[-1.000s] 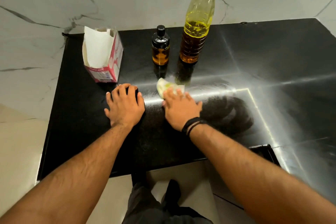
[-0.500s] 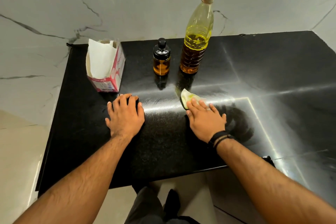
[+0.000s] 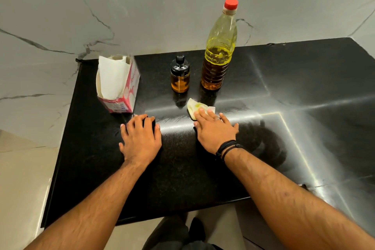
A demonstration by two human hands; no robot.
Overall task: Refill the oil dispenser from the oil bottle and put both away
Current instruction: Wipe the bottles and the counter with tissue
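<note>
- The right hand [image 3: 215, 131] lies flat and open, fingers pressing a folded, oil-stained tissue [image 3: 197, 107] onto the black desk [image 3: 304, 79]; half a second ago that tissue sat further right, a second ago about here.
- The left hand [image 3: 141, 138] has stayed put, palm down and open, perhaps covering something dark; the view is unclear.
- The oil dispenser [image 3: 180, 76] and capped oil bottle [image 3: 220, 50] stand upright just behind the tissue, unmoved.
- The tissue box [image 3: 121, 87] stands at the left.
</note>
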